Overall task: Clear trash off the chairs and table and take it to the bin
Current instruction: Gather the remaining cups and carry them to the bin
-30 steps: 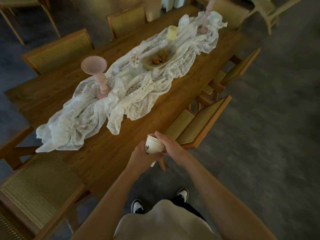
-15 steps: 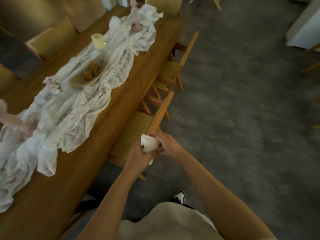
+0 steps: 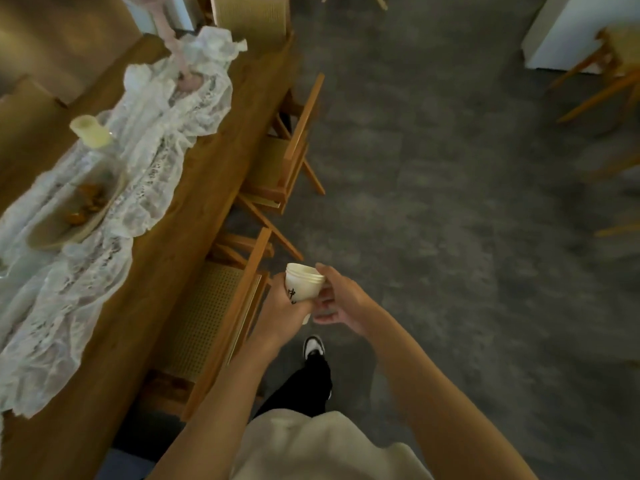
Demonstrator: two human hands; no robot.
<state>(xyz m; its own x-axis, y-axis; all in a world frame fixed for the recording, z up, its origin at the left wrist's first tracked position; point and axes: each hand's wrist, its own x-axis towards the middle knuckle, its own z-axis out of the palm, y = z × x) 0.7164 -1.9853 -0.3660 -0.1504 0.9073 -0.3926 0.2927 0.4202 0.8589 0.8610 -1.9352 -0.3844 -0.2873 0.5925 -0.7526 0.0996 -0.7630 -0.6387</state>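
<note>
A white paper cup (image 3: 302, 284) with black writing, seemingly a nested stack, is held out in front of me, beside the table's edge. My left hand (image 3: 285, 315) grips its side from below. My right hand (image 3: 343, 299) is at its right side, with the index finger on the rim and the thumb against the wall. The wooden table (image 3: 194, 188) runs along my left, and a cane-seat chair (image 3: 207, 317) is tucked in just left of my hands. No bin is in view.
A second chair (image 3: 277, 161) stands further along the table. A white lace runner (image 3: 86, 271), a bowl (image 3: 69, 220), a candle (image 3: 90, 131) and a pink candlestick (image 3: 180, 60) sit on the table. Grey floor stretches ahead and right. Another wooden chair (image 3: 606, 81) and a white cabinet (image 3: 568, 29) stand at the far right.
I have turned right and walked along the table, which has slid to the left of view. The cup stays in both hands, and my right hand's lower fingers have loosened.
</note>
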